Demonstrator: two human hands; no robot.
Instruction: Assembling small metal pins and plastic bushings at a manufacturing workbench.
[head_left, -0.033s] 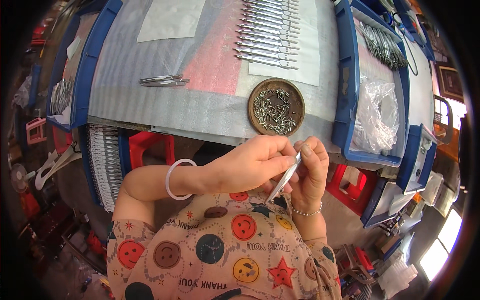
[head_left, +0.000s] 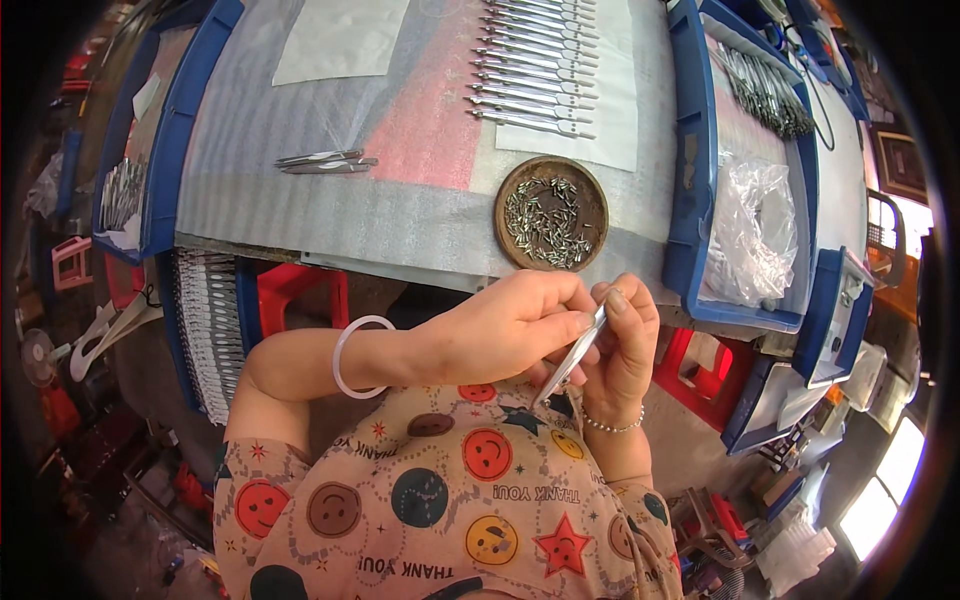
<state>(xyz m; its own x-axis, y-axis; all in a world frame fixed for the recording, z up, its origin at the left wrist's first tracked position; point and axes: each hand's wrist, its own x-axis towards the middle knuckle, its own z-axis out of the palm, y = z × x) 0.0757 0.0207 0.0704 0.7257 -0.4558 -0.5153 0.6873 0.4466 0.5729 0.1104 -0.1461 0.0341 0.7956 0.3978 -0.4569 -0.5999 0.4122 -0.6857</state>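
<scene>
The bowl [head_left: 592, 195] sits near the bench's [head_left: 420, 215] near edge, right of middle, with small metal pieces [head_left: 550, 225] in it. Just on the near side of it, the left hand [head_left: 510, 320] and right hand [head_left: 628, 325] meet around a tool [head_left: 572, 358]. Beyond the bowl I see a row of tools [head_left: 533, 124] side by side, partly on a sheet [head_left: 618, 100]. Off to the left lies a small group of tools [head_left: 325, 162], with another sheet [head_left: 340, 40] farther back. Over on the right, a tray [head_left: 693, 240] holds a bundle [head_left: 765, 90] at its far end and a plastic bag [head_left: 750, 235] nearer.
</scene>
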